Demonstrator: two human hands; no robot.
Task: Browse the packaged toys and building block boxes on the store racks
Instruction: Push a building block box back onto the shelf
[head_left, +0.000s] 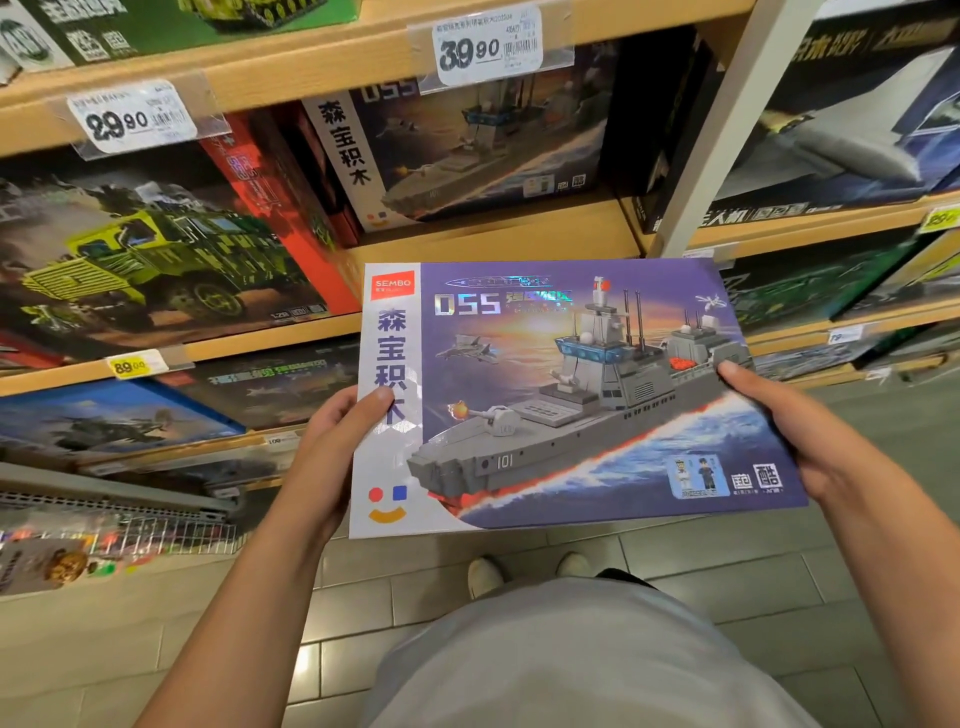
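Far left on the rack sits the green truck box (140, 254), under a price tag (132, 117) reading 29.90; below it, lower shelves hold darker boxes I cannot read clearly, and a wire basket (171, 535) of small toys stands near the floor. My left hand (337, 447) grips the near-left edge of the warship box (571, 400), thumb laid on the white strip of its face and the fingers curled out of sight beneath. The box is off the shelf, held flat and tilted towards me in front of the rack, its printed face up: a grey ship numbered 101, with "055" in the title. On the shelf behind it stands a second warship box (467, 150) of the same kind, beneath a tag (488, 49) reading 39.90. My right hand (795, 431) grips the right edge, thumb on top near the ship's stern, fingers hidden underneath. Further right, past the white upright (727, 130), more boxes fill the shelves. By my reckoning the browsing is well begun: one box is out and being studied; the truck box and the right-hand rack look untouched and remain to be looked over.
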